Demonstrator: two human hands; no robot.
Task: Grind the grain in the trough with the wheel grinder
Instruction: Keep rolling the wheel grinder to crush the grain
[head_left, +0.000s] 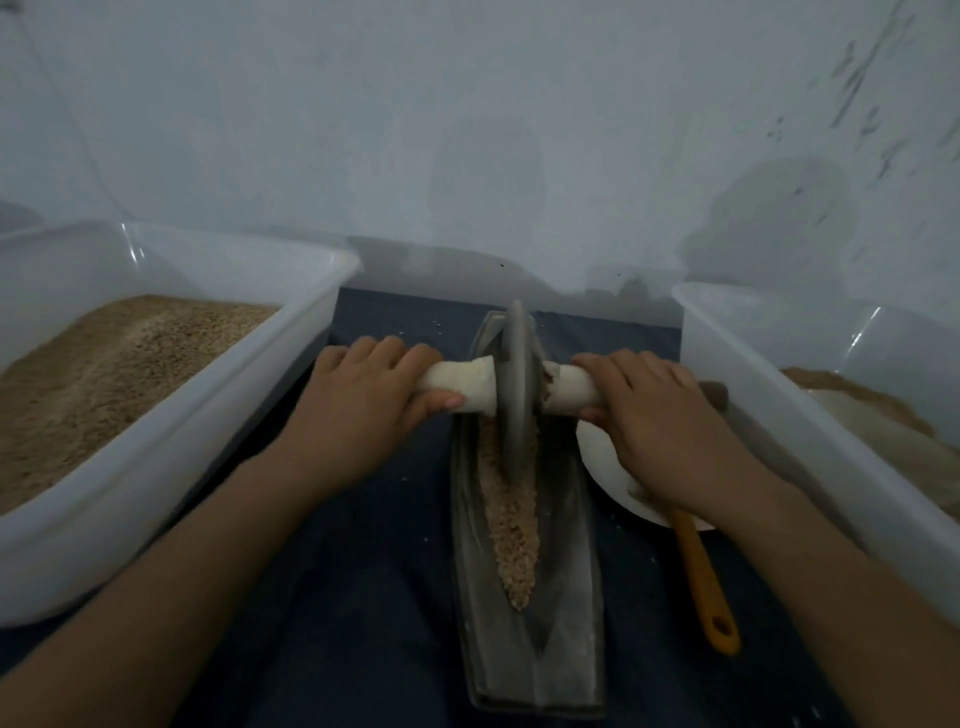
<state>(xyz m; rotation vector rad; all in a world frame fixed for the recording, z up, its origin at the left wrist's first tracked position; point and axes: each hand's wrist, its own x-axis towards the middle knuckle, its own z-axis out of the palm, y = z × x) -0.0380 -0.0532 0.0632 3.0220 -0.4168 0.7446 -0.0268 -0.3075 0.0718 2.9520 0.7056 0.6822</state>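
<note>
Gripping the axle on both sides, I have the left hand (363, 400) curled round the pale handle stub to the left of the wheel grinder (514, 389), and the right hand (649, 410) wrapped round the matching stub to the right. Both are clenched on the handle, thumbs tucked underneath, fingers over the top. I judge the even grip keeps the thin disc upright in the groove, so that it does not tip against either wall of the trough (566, 597).

Between my two hands, the disc stands on edge in the far part of the trough. Its lower rim is buried in the grain (511, 525), which lies as a narrow strip along the groove, running from under the wheel back toward me and tapering to a point nearer than my wrists. Most of the grain therefore sits on my side of the grip. I read the next stroke as a pull toward me, rolling the wheel over that strip.

Outside my left hand stands a clear tub (171, 452) filled with grain. Outside my right is a second tub (810, 415) holding a brownish heap. Under my right wrist lies a white plate (602, 467) with an orange-handled tool (704, 577) resting on it, both just beside the trough.
</note>
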